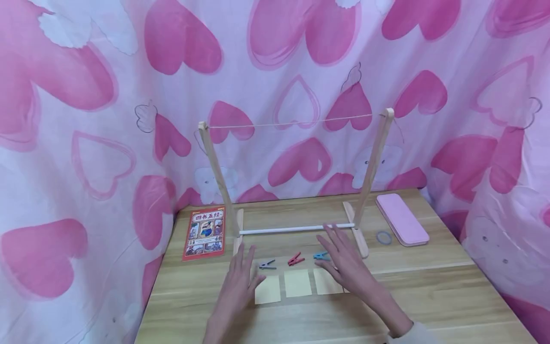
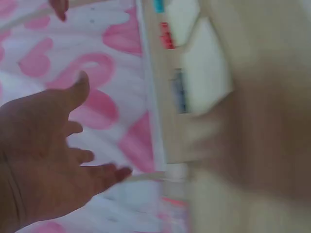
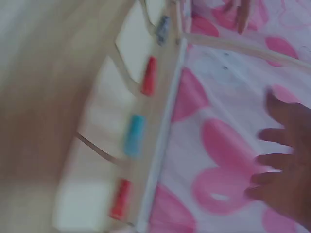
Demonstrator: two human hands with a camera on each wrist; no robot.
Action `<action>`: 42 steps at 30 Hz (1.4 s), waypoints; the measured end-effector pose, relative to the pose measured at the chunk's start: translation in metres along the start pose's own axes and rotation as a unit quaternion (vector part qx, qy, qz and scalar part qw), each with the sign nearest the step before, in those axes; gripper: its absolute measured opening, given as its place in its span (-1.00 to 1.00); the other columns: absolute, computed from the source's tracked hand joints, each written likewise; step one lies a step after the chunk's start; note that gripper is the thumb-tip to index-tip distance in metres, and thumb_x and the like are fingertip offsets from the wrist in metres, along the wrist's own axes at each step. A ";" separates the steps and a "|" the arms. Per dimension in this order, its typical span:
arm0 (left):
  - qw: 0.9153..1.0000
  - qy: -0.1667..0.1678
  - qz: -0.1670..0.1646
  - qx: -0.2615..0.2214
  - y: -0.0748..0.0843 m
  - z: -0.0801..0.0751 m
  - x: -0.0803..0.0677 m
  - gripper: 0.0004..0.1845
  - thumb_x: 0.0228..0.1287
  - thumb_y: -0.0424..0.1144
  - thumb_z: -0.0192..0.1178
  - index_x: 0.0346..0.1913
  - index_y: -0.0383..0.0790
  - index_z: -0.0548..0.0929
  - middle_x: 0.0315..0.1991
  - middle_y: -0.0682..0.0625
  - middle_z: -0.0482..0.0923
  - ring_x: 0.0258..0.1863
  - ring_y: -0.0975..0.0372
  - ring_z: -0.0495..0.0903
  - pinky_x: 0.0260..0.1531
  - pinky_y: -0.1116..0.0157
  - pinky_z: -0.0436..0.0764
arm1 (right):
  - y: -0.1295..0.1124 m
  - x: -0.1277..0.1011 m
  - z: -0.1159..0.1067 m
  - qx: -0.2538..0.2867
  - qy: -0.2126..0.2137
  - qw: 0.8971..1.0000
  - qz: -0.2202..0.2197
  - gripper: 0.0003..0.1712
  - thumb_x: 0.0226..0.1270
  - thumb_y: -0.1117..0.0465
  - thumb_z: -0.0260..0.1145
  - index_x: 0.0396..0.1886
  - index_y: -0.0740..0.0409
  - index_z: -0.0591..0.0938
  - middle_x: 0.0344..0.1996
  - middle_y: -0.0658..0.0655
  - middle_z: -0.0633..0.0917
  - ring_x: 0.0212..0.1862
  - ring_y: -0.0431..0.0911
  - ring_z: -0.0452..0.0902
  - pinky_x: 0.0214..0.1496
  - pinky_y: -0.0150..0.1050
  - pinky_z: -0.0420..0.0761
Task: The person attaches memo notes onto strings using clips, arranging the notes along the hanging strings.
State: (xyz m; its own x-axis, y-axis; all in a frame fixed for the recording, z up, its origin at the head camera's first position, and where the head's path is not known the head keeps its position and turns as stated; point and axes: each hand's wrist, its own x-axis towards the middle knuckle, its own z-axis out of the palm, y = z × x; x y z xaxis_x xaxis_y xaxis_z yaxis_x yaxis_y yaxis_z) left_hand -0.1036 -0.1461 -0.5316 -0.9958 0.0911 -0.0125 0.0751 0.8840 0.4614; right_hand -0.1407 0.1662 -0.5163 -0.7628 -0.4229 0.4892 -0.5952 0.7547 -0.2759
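My left hand (image 1: 240, 277) hovers with spread fingers beside the leftmost pale yellow paper square (image 1: 268, 291). Nothing is in its grasp. My right hand (image 1: 350, 267), fingers also extended and holding nothing, is over the right end of the row, covering part of it. Two more paper squares (image 1: 298, 284) (image 1: 327, 282) show between the hands. Behind them lie a grey clothespin (image 1: 268, 264), a red clothespin (image 1: 295, 259) and a blue clothespin (image 1: 320, 256). Blurred in the right wrist view, another red clothespin (image 3: 120, 199) lies beyond the blue one.
A wooden stand with a left post (image 1: 220, 177) and right post (image 1: 373, 172) carries a string (image 1: 292, 123) across its top and a white rod (image 1: 296, 230) low down. To its left lies a red booklet (image 1: 205, 233); to its right, a grey ring (image 1: 378, 234) and pink case (image 1: 403, 220).
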 end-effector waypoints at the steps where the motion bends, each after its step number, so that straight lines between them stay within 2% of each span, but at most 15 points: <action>1: 1.000 0.001 -0.020 -0.015 -0.005 0.005 -0.002 -0.10 0.37 0.08 0.26 0.62 -0.04 0.05 0.58 -0.30 0.04 0.52 -0.20 0.18 0.37 -0.24 0.37 | -0.001 0.001 0.006 0.013 0.015 1.000 -0.002 -0.26 0.18 0.06 0.52 0.32 0.22 0.53 0.42 0.33 0.45 0.48 0.29 0.30 0.46 0.22 0.33; 3: 0.997 0.002 -0.064 -0.048 -0.013 0.017 -0.007 -0.08 0.26 0.01 0.38 0.58 -0.11 0.15 0.43 -0.33 0.26 0.36 -0.17 0.39 0.26 -0.19 0.49 | -0.003 0.002 0.018 0.048 0.034 0.998 -0.002 -0.35 0.14 0.12 0.55 0.22 0.23 0.60 0.30 0.28 0.58 0.38 0.24 0.45 0.31 0.22 0.49; 6: 0.990 -0.002 -0.114 -0.086 -0.023 0.035 -0.013 -0.05 0.07 -0.05 0.51 0.51 -0.17 0.29 0.24 -0.30 0.41 0.18 -0.10 0.49 0.17 -0.13 0.55 | -0.008 0.003 0.036 0.086 0.023 0.996 0.010 -0.44 0.15 0.13 0.55 0.14 0.22 0.65 0.16 0.22 0.68 0.28 0.19 0.55 0.26 0.17 0.55; 11: 0.982 0.024 -0.143 -0.122 -0.036 0.058 -0.013 -0.12 -0.08 -0.16 0.59 0.38 -0.20 0.46 0.14 -0.24 0.45 0.11 -0.04 0.48 0.15 -0.09 0.53 | -0.017 0.011 0.065 0.123 -0.022 0.992 0.015 -0.58 0.22 0.15 0.51 0.06 0.17 0.69 0.08 0.14 0.71 0.21 0.08 0.60 0.22 0.07 0.59; 14: 0.980 0.045 -0.154 -0.117 -0.038 0.065 -0.012 -0.16 -0.11 -0.23 0.60 0.34 -0.14 0.52 0.10 -0.20 0.45 0.06 0.00 0.47 0.06 -0.03 0.56 | -0.019 0.019 0.083 0.121 -0.040 0.992 -0.007 -0.66 0.21 0.18 0.51 -0.03 0.17 0.73 0.01 0.13 0.72 0.14 0.04 0.63 0.18 0.05 0.60; 20: 0.984 0.047 -0.142 -0.100 -0.040 0.064 -0.010 -0.29 -0.11 -0.26 0.58 0.23 0.01 0.60 0.05 -0.16 0.45 0.01 0.04 0.44 -0.09 0.07 0.51 | -0.021 0.037 0.108 0.111 -0.063 0.991 -0.046 -0.69 0.15 0.25 0.54 -0.11 0.26 0.74 -0.06 0.17 0.75 0.04 0.04 0.66 0.14 0.03 0.59; 23: 0.984 0.045 -0.132 -0.106 -0.041 0.062 -0.010 -0.38 -0.11 -0.29 0.58 0.12 0.02 0.64 0.04 -0.16 0.45 0.01 0.04 0.44 -0.08 0.06 0.50 | -0.022 0.043 0.116 0.112 -0.085 0.989 -0.045 -0.67 0.19 0.24 0.52 -0.07 0.27 0.73 -0.03 0.17 0.75 0.08 0.06 0.66 0.16 0.01 0.62; 28: 0.983 0.039 -0.136 -0.117 -0.040 0.064 -0.011 -0.50 -0.12 -0.31 0.58 -0.05 -0.03 0.64 0.08 -0.15 0.45 0.04 0.02 0.46 -0.01 0.02 0.52 | -0.026 0.049 0.126 0.116 -0.139 0.983 -0.027 -0.63 0.25 0.19 0.48 0.03 0.22 0.70 0.06 0.18 0.72 0.17 0.10 0.60 0.25 0.05 0.57; 33: 0.983 0.047 -0.135 -0.114 -0.041 0.067 -0.011 -0.62 -0.13 -0.31 0.58 -0.21 -0.07 0.64 0.07 -0.14 0.44 0.04 0.04 0.44 -0.03 0.07 0.52 | -0.032 0.056 0.137 0.091 -0.160 0.982 -0.030 -0.58 0.23 0.17 0.49 0.08 0.15 0.69 0.08 0.14 0.69 0.12 0.05 0.55 0.20 0.03 0.54; 35: 0.982 0.055 -0.138 -0.114 -0.040 0.069 -0.011 -0.61 -0.12 -0.31 0.58 -0.19 -0.10 0.64 0.07 -0.14 0.44 0.05 0.05 0.45 0.00 0.07 0.52 | -0.035 0.059 0.140 0.082 -0.168 0.982 -0.028 -0.56 0.22 0.17 0.51 0.11 0.12 0.68 0.09 0.11 0.67 0.09 0.02 0.52 0.16 0.00 0.52; 38: 0.982 0.068 -0.136 -0.116 -0.039 0.071 -0.012 -0.45 -0.13 -0.33 0.58 0.01 -0.14 0.62 0.10 -0.19 0.43 0.09 0.01 0.46 0.08 0.01 0.53 | -0.038 0.061 0.144 0.072 -0.179 0.981 -0.018 -0.50 0.20 0.14 0.52 0.15 0.09 0.66 0.12 0.11 0.64 0.08 -0.01 0.49 0.12 -0.05 0.53; 42: 0.984 0.079 -0.119 -0.103 -0.039 0.072 -0.016 -0.29 -0.16 -0.37 0.57 0.18 -0.03 0.59 0.11 -0.22 0.43 0.09 -0.01 0.46 0.07 -0.02 0.52 | -0.039 0.064 0.150 0.059 -0.191 0.980 -0.017 -0.49 0.20 0.11 0.52 0.16 0.06 0.66 0.15 0.12 0.62 0.08 -0.01 0.48 0.13 -0.04 0.52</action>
State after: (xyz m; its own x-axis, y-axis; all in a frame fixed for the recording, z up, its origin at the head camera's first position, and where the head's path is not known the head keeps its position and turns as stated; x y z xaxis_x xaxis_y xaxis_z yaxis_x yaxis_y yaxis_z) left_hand -0.0868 -0.1488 -0.6137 -0.9809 -0.1941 -0.0100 -0.1566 0.7590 0.6319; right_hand -0.2043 0.0347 -0.5990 -0.7677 -0.6205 0.1601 -0.6295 0.6832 -0.3702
